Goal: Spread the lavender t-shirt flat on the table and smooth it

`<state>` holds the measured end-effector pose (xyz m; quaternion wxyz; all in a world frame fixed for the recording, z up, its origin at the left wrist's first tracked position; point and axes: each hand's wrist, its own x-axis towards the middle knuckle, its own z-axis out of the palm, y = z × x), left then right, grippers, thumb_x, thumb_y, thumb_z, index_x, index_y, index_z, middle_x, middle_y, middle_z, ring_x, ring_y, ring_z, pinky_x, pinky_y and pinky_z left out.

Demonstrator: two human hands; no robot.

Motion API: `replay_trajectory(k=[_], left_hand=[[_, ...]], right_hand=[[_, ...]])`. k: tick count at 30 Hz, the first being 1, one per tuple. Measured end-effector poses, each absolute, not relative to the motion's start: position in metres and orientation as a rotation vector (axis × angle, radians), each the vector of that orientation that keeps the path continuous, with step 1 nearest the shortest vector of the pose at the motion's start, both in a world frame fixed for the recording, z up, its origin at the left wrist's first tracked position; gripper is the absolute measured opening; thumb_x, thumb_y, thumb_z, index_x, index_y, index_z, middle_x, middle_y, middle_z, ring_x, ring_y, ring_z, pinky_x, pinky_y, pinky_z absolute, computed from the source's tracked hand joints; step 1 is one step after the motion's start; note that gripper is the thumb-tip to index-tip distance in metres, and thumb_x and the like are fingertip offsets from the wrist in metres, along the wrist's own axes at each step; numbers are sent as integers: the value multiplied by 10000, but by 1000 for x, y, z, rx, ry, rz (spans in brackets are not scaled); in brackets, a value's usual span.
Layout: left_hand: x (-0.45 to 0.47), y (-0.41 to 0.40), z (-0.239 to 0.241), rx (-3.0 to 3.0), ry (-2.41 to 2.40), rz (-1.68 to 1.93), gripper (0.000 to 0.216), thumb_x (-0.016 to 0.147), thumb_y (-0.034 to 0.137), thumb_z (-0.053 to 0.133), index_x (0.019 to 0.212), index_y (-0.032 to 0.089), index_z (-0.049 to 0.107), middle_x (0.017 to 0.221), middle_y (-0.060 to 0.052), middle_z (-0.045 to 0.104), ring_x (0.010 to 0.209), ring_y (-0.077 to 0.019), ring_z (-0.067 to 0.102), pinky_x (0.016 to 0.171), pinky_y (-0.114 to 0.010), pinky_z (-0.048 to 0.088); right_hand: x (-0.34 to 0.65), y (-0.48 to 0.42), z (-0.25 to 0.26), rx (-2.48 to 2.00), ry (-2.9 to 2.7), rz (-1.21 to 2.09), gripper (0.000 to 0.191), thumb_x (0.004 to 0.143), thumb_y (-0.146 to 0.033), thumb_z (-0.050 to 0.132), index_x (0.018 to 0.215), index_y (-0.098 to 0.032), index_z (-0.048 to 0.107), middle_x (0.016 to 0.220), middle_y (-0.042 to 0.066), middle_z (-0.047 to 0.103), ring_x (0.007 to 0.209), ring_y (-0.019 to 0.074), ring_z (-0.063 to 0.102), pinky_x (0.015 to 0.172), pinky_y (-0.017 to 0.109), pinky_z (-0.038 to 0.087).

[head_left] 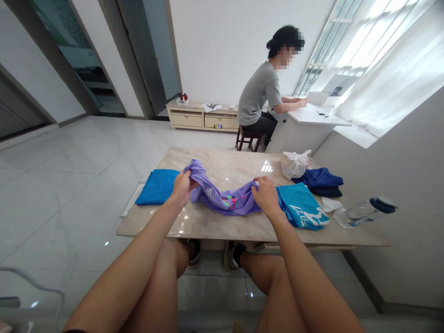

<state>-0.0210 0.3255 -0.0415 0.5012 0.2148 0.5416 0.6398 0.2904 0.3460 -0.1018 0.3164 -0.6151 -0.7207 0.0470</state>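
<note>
1. Room was bright: white tiled floor, window with sheer curtain on the right, low cabinet (203, 118) against the far wall.
2. Work surface was a marble-top table (194, 224), seen from a seated position with bare knees below its near edge.
3. Purple shirt (222, 196) lay bunched across the table centre, draped in a sagging band between both hands.
4. Left hand (182, 187) was closed around the shirt's left end, fabric gathered in the fist and lifted slightly off the top.
5. Right hand (265, 194) was clamped on the shirt's right end, fingers curled over the cloth, knuckles up.
6. So the shirt spanned hand to hand; its middle with the printed graphic rested on the marble.
7. Folded blue garment (157, 186) lay flat just left of the left hand, near the table's left edge.
8. Teal shirt with white print (301, 208) lay just right of the right hand, touching or nearly touching the purple cloth.
9. Dark navy clothes (321, 180) were behind the teal shirt; white plastic bag (294, 163) beside them.
10. Clear water bottle (366, 212) lay on its side at the far right end.
11. Another person (262, 99) in a grey tee sat on a stool at a white desk (312, 118) by the window, well apart from the table.
</note>
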Motion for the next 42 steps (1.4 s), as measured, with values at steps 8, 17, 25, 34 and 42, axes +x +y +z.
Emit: replay_trajectory(k=[8, 17, 25, 34, 42], left_hand=[[44, 294, -35, 1197, 1072, 1260, 320, 889, 518, 729, 856, 200, 709, 848, -17, 735, 856, -196, 659, 827, -297, 538], [40, 288, -28, 1417, 1303, 1373, 224, 1002, 365, 593, 851, 219, 673, 864, -24, 701, 880, -219, 641, 854, -311, 499], [17, 286, -41, 1804, 1196, 895, 310, 979, 570, 702, 974, 262, 736, 932, -44, 755, 911, -275, 682, 871, -343, 513], [16, 290, -52, 1966, 1160, 660, 325, 939, 472, 652, 727, 227, 621, 692, 15, 591, 666, -178, 511, 624, -302, 345], [-3, 310, -48, 1540, 1529, 1141, 276, 949, 271, 564, 690, 244, 472, 664, 32, 491, 683, -166, 479, 661, -290, 385]], right_hand=[[231, 311, -70, -972, -2262, 531, 542, 807, -201, 833, 1340, -262, 760, 1421, 115, 746, 1308, 352, 649, 1147, 536, 519], [240, 293, -50, -1071, -1852, 881, 118, 766, -255, 675, 732, -235, 786, 721, -14, 777, 716, 224, 679, 750, 326, 536], [262, 291, -42, -1145, -1521, 642, 211, 803, -324, 692, 915, -220, 836, 871, 48, 833, 815, 267, 755, 801, 377, 588], [284, 301, -51, -1221, -1737, 649, 286, 838, -339, 608, 994, -207, 809, 991, 59, 847, 937, 268, 750, 874, 357, 564], [310, 305, -69, -1473, -2524, 742, 204, 968, -313, 653, 832, -217, 772, 876, 69, 820, 783, 231, 692, 746, 298, 461]])
